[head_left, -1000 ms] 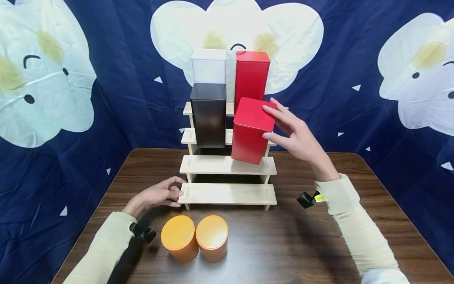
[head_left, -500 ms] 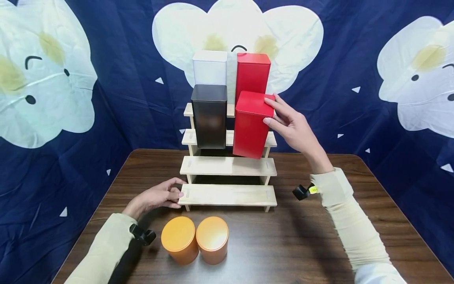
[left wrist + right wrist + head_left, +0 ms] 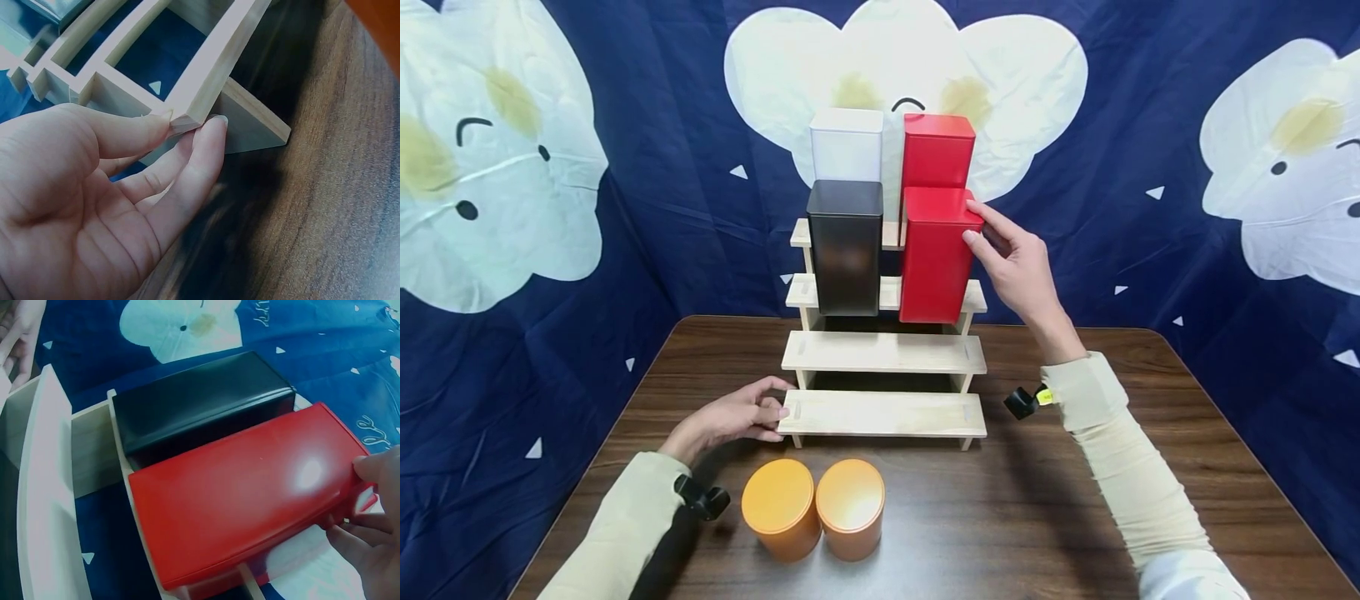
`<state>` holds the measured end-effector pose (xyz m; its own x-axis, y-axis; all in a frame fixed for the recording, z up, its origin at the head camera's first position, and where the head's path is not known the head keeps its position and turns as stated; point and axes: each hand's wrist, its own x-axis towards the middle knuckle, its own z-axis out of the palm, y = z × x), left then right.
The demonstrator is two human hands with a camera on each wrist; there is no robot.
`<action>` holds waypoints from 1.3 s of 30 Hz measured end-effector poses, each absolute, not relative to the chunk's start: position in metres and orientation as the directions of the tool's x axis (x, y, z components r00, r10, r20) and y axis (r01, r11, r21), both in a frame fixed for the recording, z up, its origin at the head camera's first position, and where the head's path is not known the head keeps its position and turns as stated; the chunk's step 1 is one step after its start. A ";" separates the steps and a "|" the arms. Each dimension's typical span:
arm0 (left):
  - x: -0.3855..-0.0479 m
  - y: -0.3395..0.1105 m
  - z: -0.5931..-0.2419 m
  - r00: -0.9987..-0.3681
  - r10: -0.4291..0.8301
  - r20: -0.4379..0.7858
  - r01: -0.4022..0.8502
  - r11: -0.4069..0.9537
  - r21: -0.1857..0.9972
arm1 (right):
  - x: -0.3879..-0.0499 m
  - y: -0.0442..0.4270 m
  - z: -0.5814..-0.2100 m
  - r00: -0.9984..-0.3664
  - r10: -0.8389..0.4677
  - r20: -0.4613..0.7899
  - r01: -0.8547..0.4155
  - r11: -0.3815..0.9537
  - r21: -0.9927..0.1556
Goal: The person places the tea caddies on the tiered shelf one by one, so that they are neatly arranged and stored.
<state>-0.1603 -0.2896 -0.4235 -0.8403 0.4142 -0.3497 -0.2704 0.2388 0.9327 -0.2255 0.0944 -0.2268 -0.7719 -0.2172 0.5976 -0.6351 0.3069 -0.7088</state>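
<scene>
My right hand (image 3: pixel 1018 265) holds the front red rectangular tin (image 3: pixel 938 267) near its lidded top, thumb on the front face and fingers at the right side and back. That tin stands upright on the second-highest step of the wooden tiered stand (image 3: pixel 883 352), right of a black tin (image 3: pixel 847 254). In the right wrist view the red tin (image 3: pixel 250 494) lies along the black tin (image 3: pixel 206 403), a narrow gap between them. My left hand (image 3: pixel 736 415) pinches the left end of the stand's lowest step; the left wrist view shows thumb and fingers at that step's corner (image 3: pixel 194 115).
On the top step stand a white tin (image 3: pixel 847 146) and another red tin (image 3: pixel 938 154), partly hidden by the front ones. Two orange round canisters (image 3: pixel 780 508) stand side by side on the brown wooden table (image 3: pixel 1000 517) before the stand. A dark blue cloth (image 3: pixel 670 167) hangs behind.
The front red tin has gone from tilted, lower and nearer, to upright on the second-highest step. My right hand moved up and slightly left with it; my left hand stays on the stand.
</scene>
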 end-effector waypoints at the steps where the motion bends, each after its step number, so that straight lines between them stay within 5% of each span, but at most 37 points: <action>1: -0.160 -0.289 -0.424 -0.840 0.415 -0.349 -0.269 0.239 0.933 | -0.225 0.093 -0.227 -0.768 -0.200 0.608 -0.638 0.321 -0.700; 39: -0.161 -0.290 -0.426 -0.840 0.421 -0.343 -0.265 0.234 0.936 | -0.229 0.083 -0.232 -0.758 -0.170 0.630 -0.649 0.296 -0.701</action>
<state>-0.1609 -0.2897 -0.4258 -0.8399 0.4207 -0.3429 -0.2649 0.2337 0.9355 -0.2294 0.0828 -0.2319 -0.7579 -0.1702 0.6298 -0.6489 0.2965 -0.7007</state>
